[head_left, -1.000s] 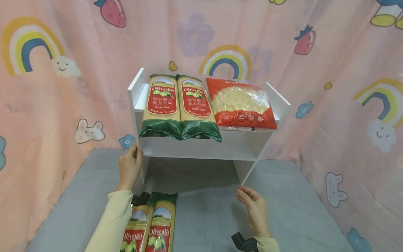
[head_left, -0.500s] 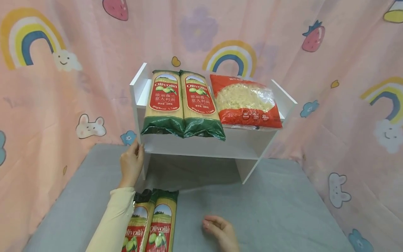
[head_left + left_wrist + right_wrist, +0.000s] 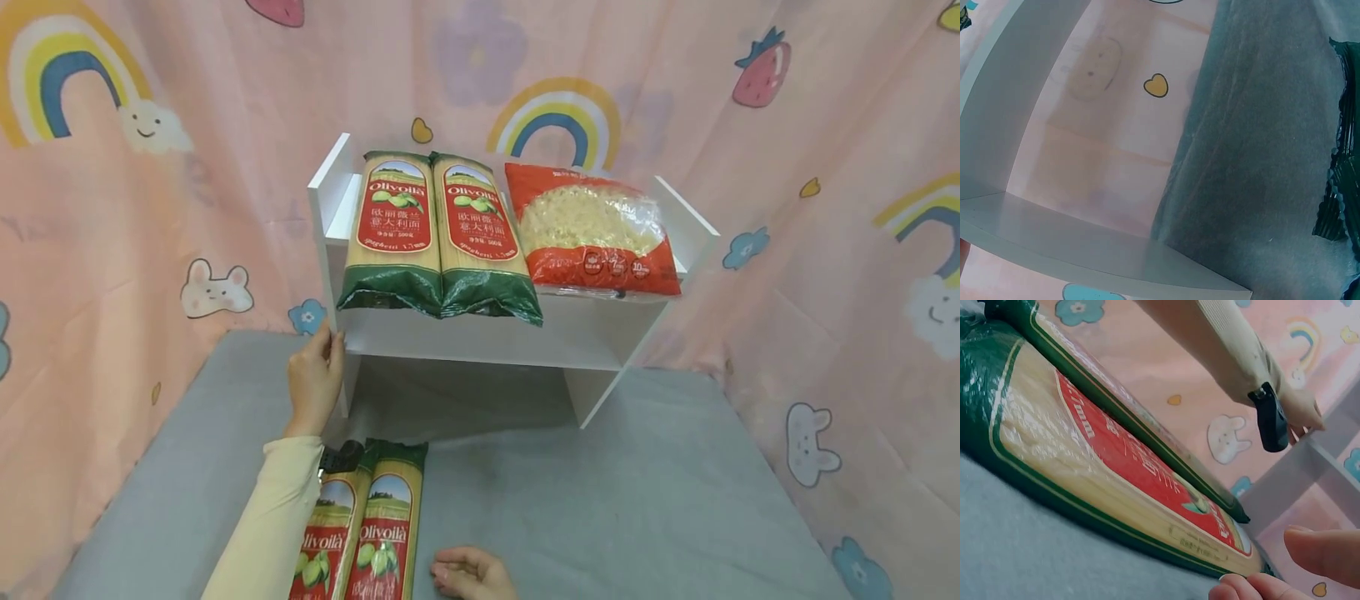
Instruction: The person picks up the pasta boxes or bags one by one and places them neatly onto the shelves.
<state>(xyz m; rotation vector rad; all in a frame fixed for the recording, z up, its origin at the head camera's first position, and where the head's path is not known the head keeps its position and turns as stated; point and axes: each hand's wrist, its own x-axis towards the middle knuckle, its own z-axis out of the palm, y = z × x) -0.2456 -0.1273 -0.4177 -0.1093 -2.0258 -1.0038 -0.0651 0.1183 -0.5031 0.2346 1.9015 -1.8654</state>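
My left hand [image 3: 315,379] grips the front edge of the left side panel of a white shelf unit [image 3: 480,340]. Two spaghetti packs [image 3: 395,221] with green ends lie side by side on top of the unit, beside a red bag of pale pasta [image 3: 596,225]. Two more spaghetti packs [image 3: 381,537] lie on the grey cloth in front, partly behind my left forearm. Just right of these, my right hand [image 3: 474,573] has its fingers loosely bent, holding nothing. In the right wrist view its thumb [image 3: 1325,553] stands apart from the fingers, near the closer pack [image 3: 1110,469].
A grey cloth [image 3: 645,475] covers the table. Behind hangs a pink patterned curtain [image 3: 247,183]. The unit has a middle board and an open space beneath it; the overhanging packs shade its front.
My right hand has left the lower right side panel of the unit and moved left and nearer, to beside the front spaghetti packs. My left hand stays on the left panel.
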